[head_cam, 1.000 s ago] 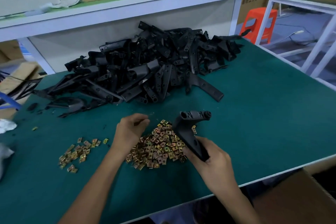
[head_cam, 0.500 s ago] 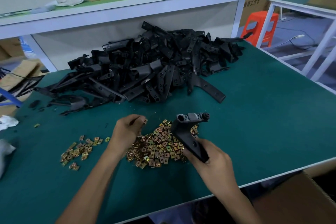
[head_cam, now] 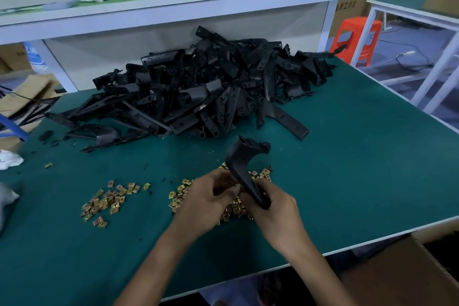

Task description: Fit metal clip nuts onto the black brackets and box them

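My right hand [head_cam: 274, 208] grips the lower stem of a black bracket [head_cam: 244, 164], which stands upright with its forked head pointing away from me. My left hand [head_cam: 211, 197] has its fingertips curled against the bracket's stem, pinching something small that I cannot make out clearly. Under both hands lies a heap of brass-coloured clip nuts [head_cam: 181, 194], partly hidden. A smaller scatter of clip nuts [head_cam: 109, 200] lies to the left. A big pile of black brackets [head_cam: 198, 92] fills the back of the green table [head_cam: 360, 169].
A cardboard box [head_cam: 397, 278] sits below the table's front right edge. White rags [head_cam: 8, 159] lie at the left edge. A shelf [head_cam: 186, 7] with a carton runs behind the pile. An orange stool [head_cam: 357, 37] and a white frame stand to the right.
My left hand left the clip nut heap and came across to the bracket's stem. My right hand turned the bracket so its head faces away.
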